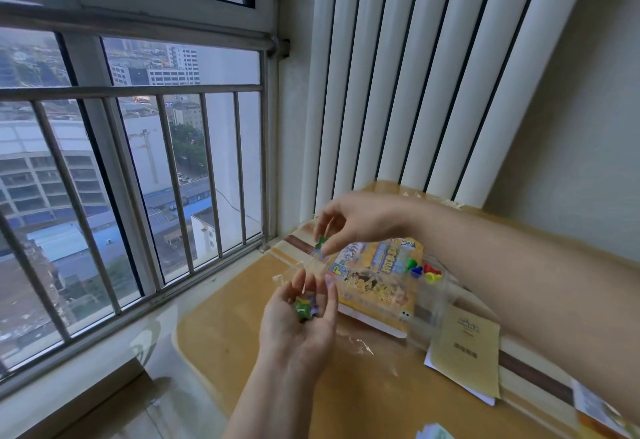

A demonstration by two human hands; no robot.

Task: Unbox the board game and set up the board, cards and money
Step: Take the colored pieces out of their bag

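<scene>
board game (377, 275) lay by the table's (242, 341) far edge. left hand (298, 320) cupped small pieces (304, 308), right hand (360, 220) pinched a green piece (321, 242); keeping the palm level would likely have prevented spills.

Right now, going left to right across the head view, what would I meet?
Grey metal window railing → left hand cupping small green plastic pieces → yellow illustrated game box → coloured plastic pawns → beige paper leaflet.
</scene>
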